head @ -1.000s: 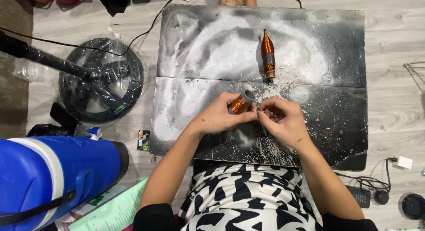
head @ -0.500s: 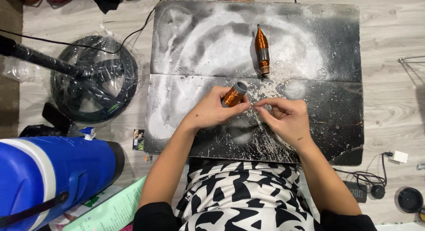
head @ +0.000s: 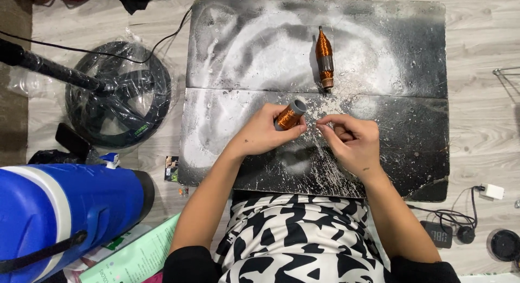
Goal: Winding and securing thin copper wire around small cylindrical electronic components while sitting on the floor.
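Observation:
My left hand (head: 268, 132) grips a small spool of copper wire (head: 290, 115) with a grey end cap, held over the middle of a black, white-dusted board (head: 227, 71). My right hand (head: 349, 139) sits just to the right of the spool, thumb and fingers pinched together as if on a thin wire, though no wire is visible. A wound copper coil on a spindle (head: 324, 58) lies upright farther back on the board, apart from both hands.
A round black fan base in plastic wrap (head: 122, 98) with a black pole lies on the floor at left. A large blue jug (head: 59, 212) and green papers (head: 135, 256) are at lower left. Cables, a white charger (head: 493, 191) and small black devices lie at lower right.
The view has shifted slightly. My left hand has turned the spool a little and my right hand's pinch has drawn a short way to the right of it.

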